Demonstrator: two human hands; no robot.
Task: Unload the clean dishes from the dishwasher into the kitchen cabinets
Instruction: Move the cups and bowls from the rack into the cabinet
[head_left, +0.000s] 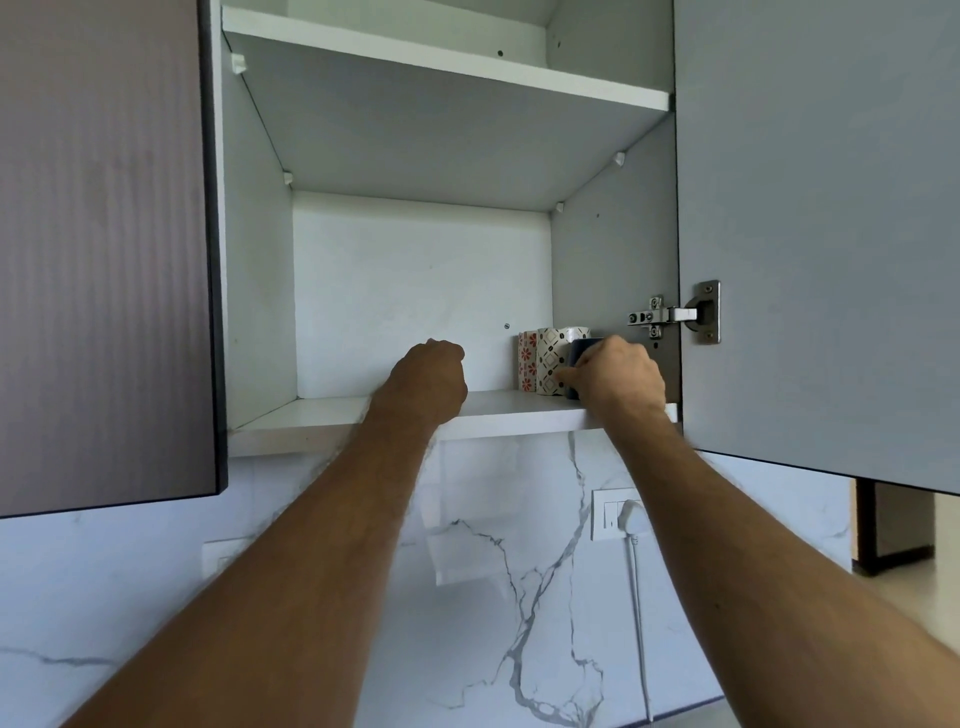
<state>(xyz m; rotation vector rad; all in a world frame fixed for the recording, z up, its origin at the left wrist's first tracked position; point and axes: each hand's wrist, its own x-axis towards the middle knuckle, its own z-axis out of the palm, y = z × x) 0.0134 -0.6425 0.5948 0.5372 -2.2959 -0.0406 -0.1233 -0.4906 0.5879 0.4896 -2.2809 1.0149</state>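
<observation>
An open wall cabinet fills the view, and both my arms reach up onto its bottom shelf (498, 410). My right hand (618, 374) grips a dark blue mug (577, 351) at the shelf's right end, close to the side wall. Just left of it stand patterned mugs: one with red flowers (527, 364), one with a diamond pattern (549, 358), and a white one (574, 332) behind. My left hand (431, 376) rests on the middle of the shelf with its fingers curled; whether it holds anything is hidden from me.
The cabinet's grey door (821, 234) stands open on the right with a metal hinge (675, 314). A dark closed door (104, 249) is on the left. An upper shelf (447, 62) sits above. A wall socket with a white plug (621, 514) is on the marble backsplash below.
</observation>
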